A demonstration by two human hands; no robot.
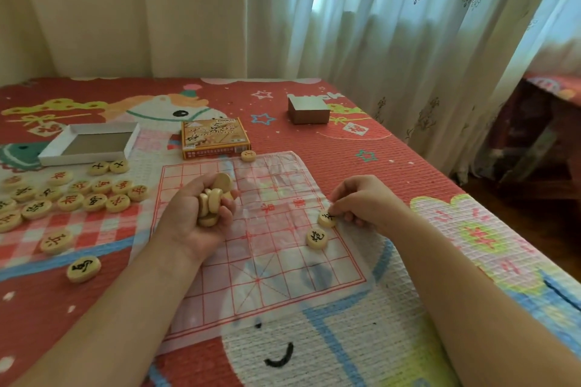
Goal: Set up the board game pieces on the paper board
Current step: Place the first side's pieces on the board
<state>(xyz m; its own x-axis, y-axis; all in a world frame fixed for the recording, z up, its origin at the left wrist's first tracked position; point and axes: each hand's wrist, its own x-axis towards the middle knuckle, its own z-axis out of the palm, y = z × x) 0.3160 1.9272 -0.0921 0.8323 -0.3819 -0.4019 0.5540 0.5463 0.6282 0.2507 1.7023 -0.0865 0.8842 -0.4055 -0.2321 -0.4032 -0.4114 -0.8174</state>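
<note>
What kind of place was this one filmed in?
Probably a bedroom at home: the paper board lies on a raised surface, likely a bed, covered by a cartoon-print mat, with patterned curtains close behind it and wooden floor lower down at the right.

Red-gridded paper board [267, 261]: loose round wooden pieces [69, 198] to L, open white cardboard tray [88, 144] behind them, printed cardboard game box [215, 138] behind board, two black-lettered wooden discs [317, 239] on its R side.

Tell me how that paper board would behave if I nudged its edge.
The paper board looks floppy: its far end is wrinkled and the mat shows through it. It is probably light, so a nudge would likely slide or buckle it.
</note>
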